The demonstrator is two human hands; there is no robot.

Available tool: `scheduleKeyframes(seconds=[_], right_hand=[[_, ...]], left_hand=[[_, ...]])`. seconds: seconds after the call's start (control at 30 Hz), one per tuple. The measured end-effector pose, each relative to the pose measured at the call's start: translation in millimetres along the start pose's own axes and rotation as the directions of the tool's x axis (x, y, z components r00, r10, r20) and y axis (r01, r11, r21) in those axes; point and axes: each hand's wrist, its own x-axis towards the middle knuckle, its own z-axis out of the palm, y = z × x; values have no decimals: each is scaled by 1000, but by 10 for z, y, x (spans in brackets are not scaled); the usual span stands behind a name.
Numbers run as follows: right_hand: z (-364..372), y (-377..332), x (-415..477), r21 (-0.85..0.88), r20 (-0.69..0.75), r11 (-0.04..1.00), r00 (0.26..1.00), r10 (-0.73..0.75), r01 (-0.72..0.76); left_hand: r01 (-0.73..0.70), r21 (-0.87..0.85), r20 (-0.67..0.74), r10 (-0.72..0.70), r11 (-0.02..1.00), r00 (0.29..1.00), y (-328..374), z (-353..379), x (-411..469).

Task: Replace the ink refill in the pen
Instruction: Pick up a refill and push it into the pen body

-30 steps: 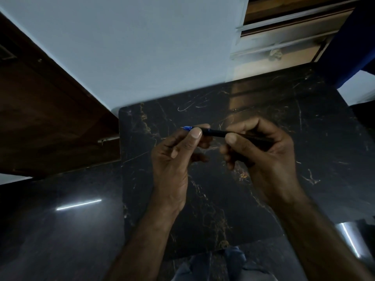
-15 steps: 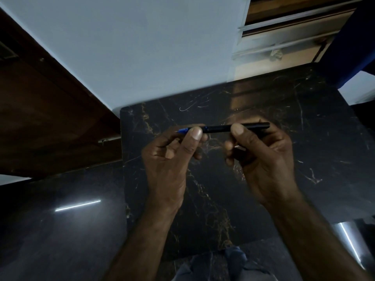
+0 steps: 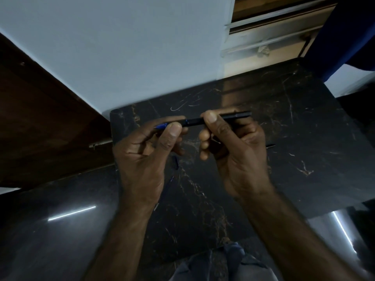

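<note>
A black pen [image 3: 194, 121] with a blue tip end [image 3: 161, 125] is held level above the black marble table [image 3: 294, 126]. My left hand [image 3: 146, 159] pinches the blue tip end between thumb and fingers. My right hand [image 3: 237, 151] grips the barrel further right, thumb on top, and the pen's back end sticks out past it. A thin blue refill [image 3: 175, 162] lies on the table below my left hand, partly hidden by it. A thin dark rod [image 3: 271, 146] pokes out from behind my right hand; I cannot tell whether the hand holds it.
A pale wall [image 3: 121, 57] rises behind the table, with a dark wooden door [image 3: 40, 118] to the left and a window frame [image 3: 274, 37] at the top right. Glossy dark floor [image 3: 50, 230] lies left of the table. My knees [image 3: 223, 262] show at the bottom.
The pen went from slanted to level. My right hand shifted from curling over the barrel to a thumb-on-top pinch, baring the pen's back end. Both hands still hold it.
</note>
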Motion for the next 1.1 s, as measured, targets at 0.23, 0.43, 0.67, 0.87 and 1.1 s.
scheduleKeyframes(seconds=[0.23, 0.43, 0.67, 0.87, 1.1], right_hand=[[95, 105, 49, 54, -104, 996, 991, 78, -73], [-105, 345, 83, 120, -287, 982, 942, 176, -148], [-447, 402, 6, 61, -349, 987, 923, 162, -150], [-558, 377, -55, 0, -366, 993, 925, 107, -115], [-530, 210, -80, -144, -289, 989, 955, -61, 19]], left_hand=[[-200, 226, 111, 179, 953, 978, -17, -80, 126], [-37, 272, 151, -5, 962, 988, -551, -220, 139], [198, 913, -18, -450, 356, 893, -1905, -636, 86], [240, 933, -78, -502, 267, 861, -2206, -681, 120], [602, -78, -177, -605, 795, 776, -1157, -186, 420]])
